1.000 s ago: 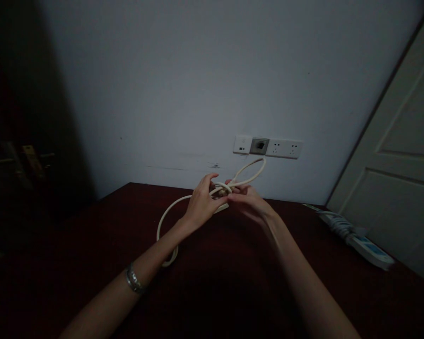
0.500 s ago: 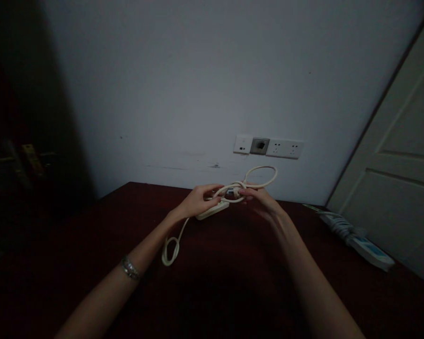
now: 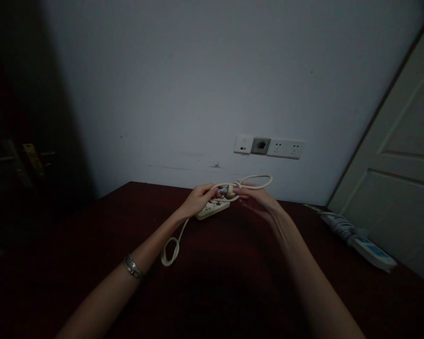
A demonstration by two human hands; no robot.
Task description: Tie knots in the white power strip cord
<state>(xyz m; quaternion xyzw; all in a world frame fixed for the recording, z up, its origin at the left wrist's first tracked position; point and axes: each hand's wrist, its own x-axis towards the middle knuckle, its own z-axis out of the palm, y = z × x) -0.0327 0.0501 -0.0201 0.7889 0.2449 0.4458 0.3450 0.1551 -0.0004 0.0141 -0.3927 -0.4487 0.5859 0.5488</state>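
Observation:
A cream power cord (image 3: 256, 187) runs in loops between my hands, above the dark red tabletop. My left hand (image 3: 197, 200) is closed on the cord's left loop, its thumb tip close to the metal prongs of a plug. My right hand (image 3: 259, 197) pinches the plug (image 3: 231, 191) and the cord beside it between thumb and fingers. Through and around the plug passes a cord loop; how it crosses is too small to tell. Just under my left fingers lies a cream power strip (image 3: 214, 210), partly covered by that hand. Its other cord stretch (image 3: 170, 256) curls on the table.
On the wall ahead are a white switch plate (image 3: 243, 144), a grey socket (image 3: 260, 146) and a double white outlet (image 3: 285, 148). A second power strip (image 3: 372, 254) with a bundled cord lies at the right, near a pale door (image 3: 406, 150). A dark door with a handle (image 3: 33, 157) stands left.
The upper right cord loop has dropped and flattened. My left thumb has moved up toward the plug's prongs, and the plug shows more plainly between my hands.

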